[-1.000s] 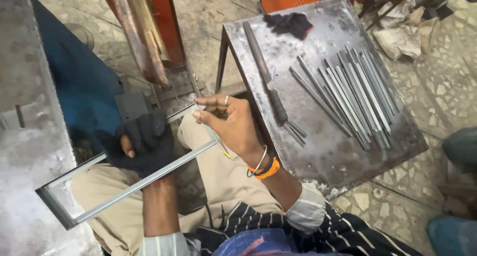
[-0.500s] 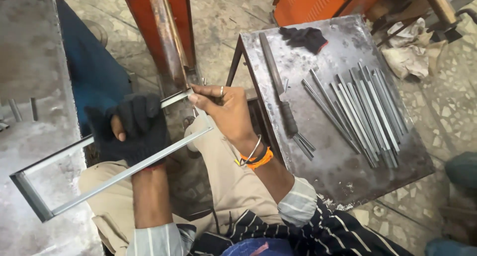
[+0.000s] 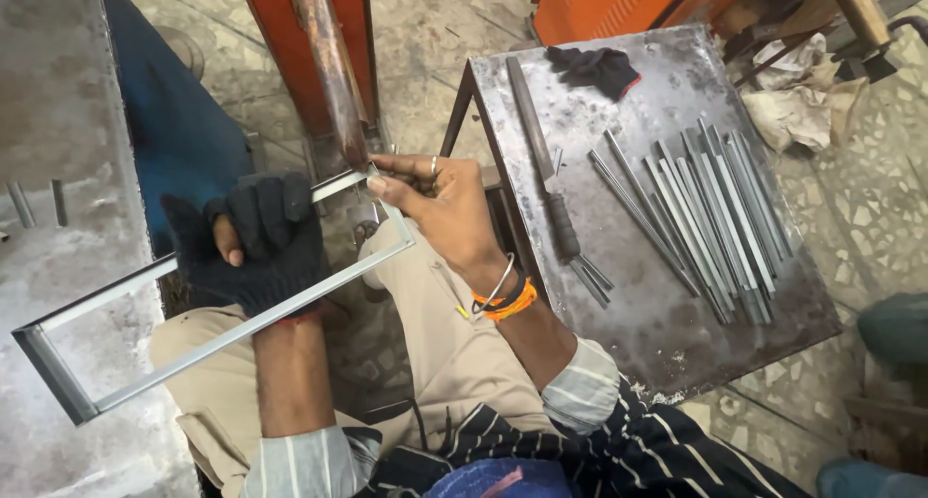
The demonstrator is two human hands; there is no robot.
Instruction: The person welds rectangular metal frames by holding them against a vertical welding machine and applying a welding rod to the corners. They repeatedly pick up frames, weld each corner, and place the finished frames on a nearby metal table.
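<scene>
A long rectangular frame of thin metal bars [image 3: 145, 363] lies slanted across my lap. My left hand [image 3: 256, 242], in a black glove with a torn fingertip, grips the frame's upper bar near its middle. My bare right hand [image 3: 435, 203], with a ring and orange and silver bangles at the wrist, pinches the frame's right end corner between thumb and fingers. The frame's left end rests over a grey metal slab [image 3: 58, 150].
A small steel table [image 3: 677, 334] to my right carries several cut metal strips [image 3: 706, 222], a long file [image 3: 541, 169] and a black glove [image 3: 594, 68]. Orange machine parts [image 3: 324, 53] and a rusty bar stand ahead. Crumpled cloth [image 3: 802, 97] lies on the floor.
The frame has shifted left and up a little with both hands holding it; my right hand moved from the bar's side to the right end corner. The view tilted slightly.
</scene>
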